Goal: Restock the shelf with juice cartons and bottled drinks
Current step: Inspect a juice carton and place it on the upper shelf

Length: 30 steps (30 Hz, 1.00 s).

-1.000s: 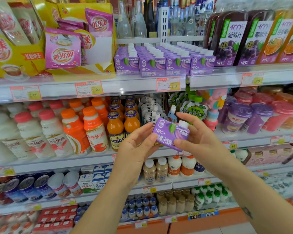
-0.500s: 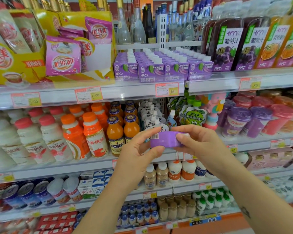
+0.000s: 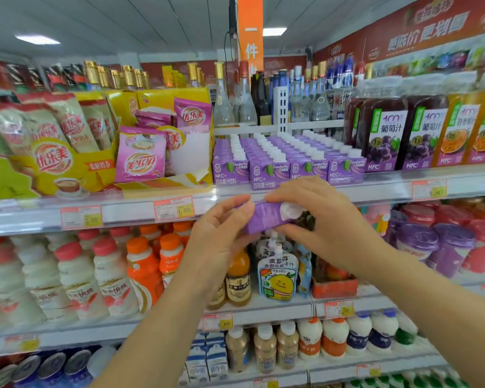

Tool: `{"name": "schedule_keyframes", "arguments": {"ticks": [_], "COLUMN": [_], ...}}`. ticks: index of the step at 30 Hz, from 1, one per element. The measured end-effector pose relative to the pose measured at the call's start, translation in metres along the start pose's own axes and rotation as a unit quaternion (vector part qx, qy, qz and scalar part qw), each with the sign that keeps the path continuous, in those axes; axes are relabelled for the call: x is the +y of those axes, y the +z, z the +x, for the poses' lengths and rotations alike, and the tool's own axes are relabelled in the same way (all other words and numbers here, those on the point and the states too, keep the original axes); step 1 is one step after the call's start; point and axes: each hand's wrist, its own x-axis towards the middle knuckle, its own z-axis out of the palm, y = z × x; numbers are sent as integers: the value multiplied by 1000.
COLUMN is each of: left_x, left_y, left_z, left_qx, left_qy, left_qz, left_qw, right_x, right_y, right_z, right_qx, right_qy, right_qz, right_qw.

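- Head view, task item: one purple juice carton [image 3: 265, 218] is held in the air between both hands. It lies roughly on its side, with its white cap [image 3: 290, 211] towards the right.
- Position: the carton is in front of the upper shelf's front rail [image 3: 381, 190], just below the row of matching purple cartons [image 3: 286, 161] standing on that shelf. Whether it touches the rail cannot be determined.
- Left hand [image 3: 219, 236]: its fingers [image 3: 233, 207] are curled round the carton's left end, grasping it.
- Right hand [image 3: 322, 219]: it grasps the cap end, with fingers arched over the top and the thumb [image 3: 289, 233] under the carton.
- Upper shelf, right of the purple row: dark grape juice bottles [image 3: 381, 135] stand just beside it, with orange-labelled bottles [image 3: 459, 133] further right.
- Upper shelf, left of the purple row: a yellow display box [image 3: 67, 169] holds sachets, with a pink sachet [image 3: 140, 158] at the front.
- Behind the purple row: clear glass bottles [image 3: 224, 105] stand on a higher level.
- A price tag [image 3: 174, 210] marked 1.00 is fixed to the rail, left of the left hand.
- Shelf below: red-capped white bottles [image 3: 76, 278] stand at the left, with orange-capped bottles [image 3: 143, 270] beside them. A pouch printed with a yellow face [image 3: 277, 273] sits under the held carton.
- The image is soft at the edges, so small label print is unreadable.
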Motion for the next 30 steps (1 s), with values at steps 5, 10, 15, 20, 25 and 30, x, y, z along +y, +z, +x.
{"name": "schedule_keyframes", "arguments": {"ticks": [5, 10, 15, 20, 25, 30], "left_x": [38, 50, 43, 36, 28, 25], "left_y": [-21, -67, -94, -100, -102, -106], "left_z": [43, 79, 101, 113, 118, 120], "left_qx": [29, 74, 70, 78, 88, 74], "left_qy": [129, 262, 292, 318, 342, 356], "left_qz": [221, 477, 608, 633, 657, 657], "left_qw": [966, 836, 735, 701, 666, 660], "right_x": [4, 21, 35, 43, 49, 52], "right_y": [-7, 10, 28, 37, 45, 41], "right_z": [67, 108, 126, 133, 141, 150], "right_qx": [-18, 3, -53, -120, -191, -227], "right_qy": [-1, 33, 57, 74, 84, 96], "right_qz": [-29, -24, -48, -65, -65, -56], "right_qw": [999, 999, 996, 988, 976, 968]}}
